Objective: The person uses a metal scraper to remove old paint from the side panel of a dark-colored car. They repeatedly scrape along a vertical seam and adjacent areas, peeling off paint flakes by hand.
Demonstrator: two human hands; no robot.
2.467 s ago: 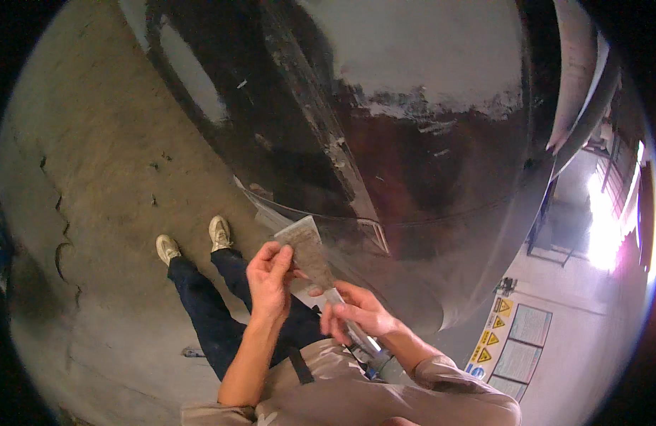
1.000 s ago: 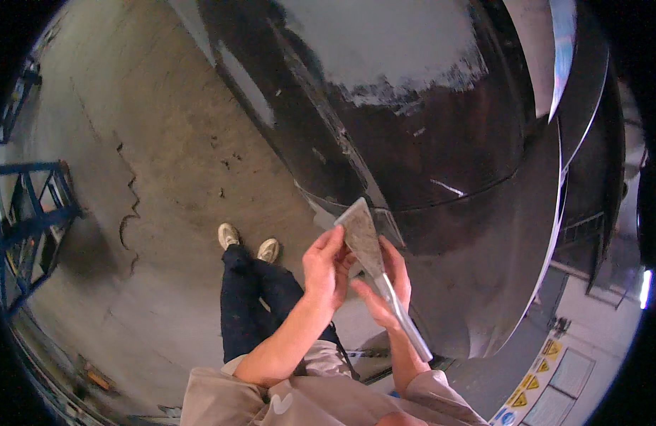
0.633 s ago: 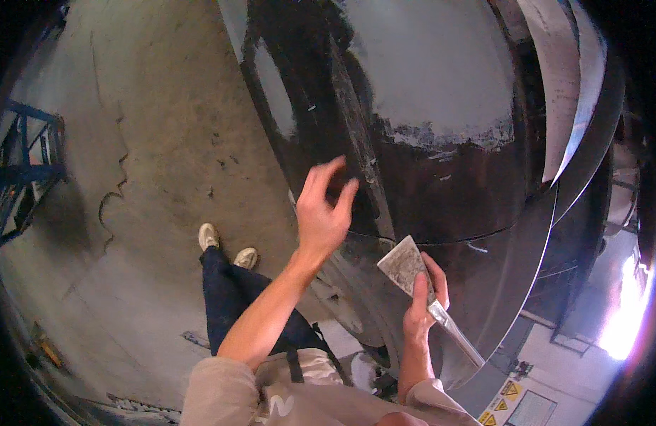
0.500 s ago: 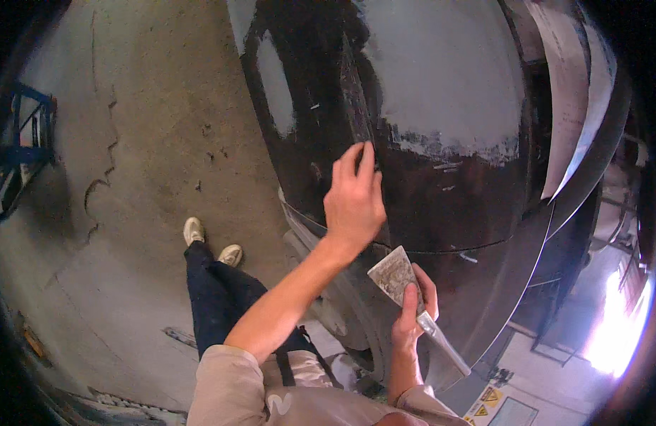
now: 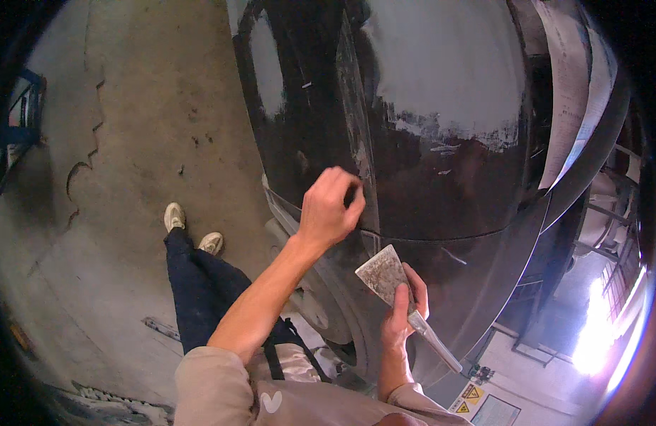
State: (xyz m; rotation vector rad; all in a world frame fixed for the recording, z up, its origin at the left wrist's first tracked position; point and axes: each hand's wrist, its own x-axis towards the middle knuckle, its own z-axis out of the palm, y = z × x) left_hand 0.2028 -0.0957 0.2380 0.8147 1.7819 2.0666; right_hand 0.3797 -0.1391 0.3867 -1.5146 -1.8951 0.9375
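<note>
The dark car body panel (image 5: 441, 199) in front of me carries grey primer or filler patches (image 5: 449, 57) with ragged edges. Along a raised crease (image 5: 355, 113) runs a scuffed, smeared strip. Over the panel's near part, beside that crease, is my left hand (image 5: 331, 206), its fingers curled in toward the thumb; whether anything is pinched there is hidden. My right hand (image 5: 401, 305) grips a putty knife (image 5: 383, 273), its wide blade spotted with dried residue and angled up and left. The metal handle sticks out below the fingers, toward lower right.
At the right, sheets of paper (image 5: 566, 106) cover part of the car's glass. A blue metal frame (image 5: 23, 128) stands at the far left on the concrete floor (image 5: 157, 99). At the lower right is a white cabinet (image 5: 505, 376) with warning labels.
My left hand has come back toward me along the crease, and its fingers have curled in. The putty knife stays in my right hand. The whole view has shifted slightly.
</note>
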